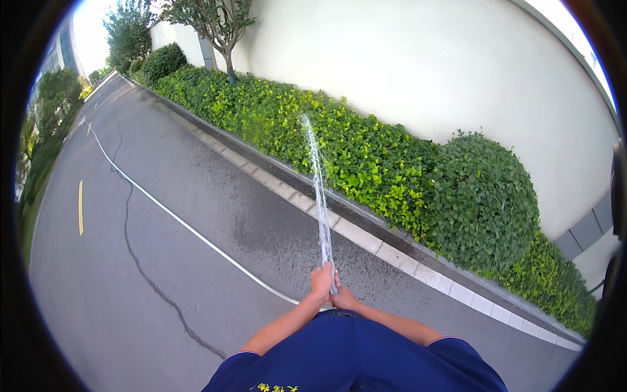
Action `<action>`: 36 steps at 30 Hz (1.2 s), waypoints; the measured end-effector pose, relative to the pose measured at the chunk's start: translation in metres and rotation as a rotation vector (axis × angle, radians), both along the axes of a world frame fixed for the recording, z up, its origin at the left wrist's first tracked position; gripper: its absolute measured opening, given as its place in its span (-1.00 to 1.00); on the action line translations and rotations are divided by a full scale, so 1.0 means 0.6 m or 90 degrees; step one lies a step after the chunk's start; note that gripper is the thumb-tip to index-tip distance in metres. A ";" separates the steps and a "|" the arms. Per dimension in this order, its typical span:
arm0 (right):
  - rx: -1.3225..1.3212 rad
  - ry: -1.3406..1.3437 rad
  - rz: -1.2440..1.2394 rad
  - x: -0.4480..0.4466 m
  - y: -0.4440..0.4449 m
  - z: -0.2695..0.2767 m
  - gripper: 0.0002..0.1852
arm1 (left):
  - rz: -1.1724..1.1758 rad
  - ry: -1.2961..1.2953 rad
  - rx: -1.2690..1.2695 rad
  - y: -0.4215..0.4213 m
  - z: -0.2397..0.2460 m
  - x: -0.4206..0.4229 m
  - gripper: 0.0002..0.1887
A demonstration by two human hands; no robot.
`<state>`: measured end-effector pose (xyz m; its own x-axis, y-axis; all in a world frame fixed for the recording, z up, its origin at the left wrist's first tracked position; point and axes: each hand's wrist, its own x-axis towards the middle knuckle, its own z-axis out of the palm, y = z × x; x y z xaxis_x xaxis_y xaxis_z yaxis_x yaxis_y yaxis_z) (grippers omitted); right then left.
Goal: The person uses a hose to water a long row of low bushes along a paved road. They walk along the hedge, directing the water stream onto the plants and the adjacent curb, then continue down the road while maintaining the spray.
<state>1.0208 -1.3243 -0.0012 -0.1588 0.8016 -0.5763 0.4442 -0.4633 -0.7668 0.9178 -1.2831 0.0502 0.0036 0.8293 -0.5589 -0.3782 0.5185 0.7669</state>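
Note:
My left hand (323, 278) is closed around the front of a hose nozzle (334, 284), low in the middle of the view. Just behind and to the right, my right hand (345, 299) grips the same hose end near my waist. A jet of water (319, 196) shoots from the nozzle, over the kerb, onto the low hedge (372, 161). From beside my body the pale hose (196, 230) runs left across the asphalt and far up the road.
A stone kerb (357, 234) and a narrow gutter border the hedge. A rounded bush (485, 201) and a small tree (228, 61) stand by the white wall (416, 59). The asphalt road (161, 313) has a long crack and wet patches.

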 end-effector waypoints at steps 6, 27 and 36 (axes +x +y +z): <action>-0.012 0.002 -0.036 0.019 -0.018 -0.001 -0.57 | -0.032 0.006 0.007 -0.010 -0.004 0.023 -0.68; -0.053 0.145 -0.114 0.072 -0.065 -0.054 -0.68 | -0.337 0.032 -0.037 -0.016 -0.027 0.099 -0.65; -0.052 0.136 -0.100 0.066 -0.062 -0.055 -0.73 | -0.364 0.045 -0.033 -0.011 -0.023 0.094 -0.64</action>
<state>1.0604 -1.3615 -0.0340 -0.1609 0.7782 -0.6070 0.1950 -0.5779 -0.7925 0.9744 -1.2896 0.0363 0.4046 0.6780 -0.6137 0.0249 0.6626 0.7485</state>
